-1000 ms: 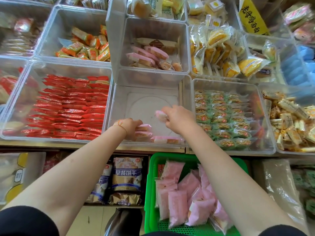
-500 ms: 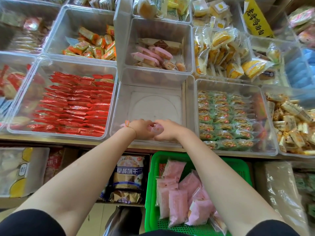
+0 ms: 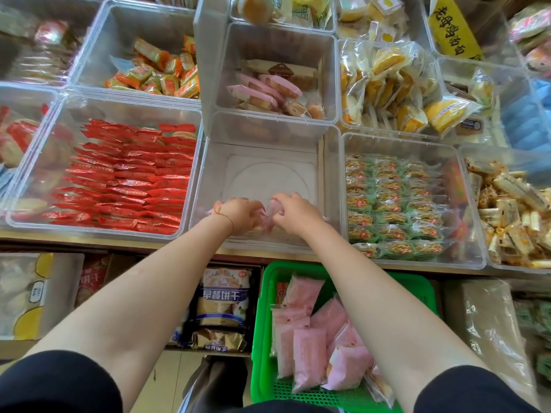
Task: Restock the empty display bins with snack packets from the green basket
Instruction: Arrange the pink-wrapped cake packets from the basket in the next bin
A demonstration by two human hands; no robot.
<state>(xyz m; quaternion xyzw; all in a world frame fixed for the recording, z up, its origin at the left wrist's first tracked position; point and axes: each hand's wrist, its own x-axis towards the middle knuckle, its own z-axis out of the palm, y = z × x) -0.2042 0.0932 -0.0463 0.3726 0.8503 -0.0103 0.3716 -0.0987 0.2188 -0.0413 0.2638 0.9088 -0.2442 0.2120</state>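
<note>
Both hands, left (image 3: 241, 214) and right (image 3: 293, 213), pinched pink packets (image 3: 268, 217) against the clear bin's (image 3: 208, 180) front wall; its floor behind lay bare, full bins alongside.

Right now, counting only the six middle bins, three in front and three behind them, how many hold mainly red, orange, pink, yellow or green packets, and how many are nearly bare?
Red-packet bin: 1
Orange-packet bin: 1
Pink-packet bin: 1
Yellow-packet bin: 1
Green-packet bin: 1
Nearly bare bin: 1
Total: 6
</note>
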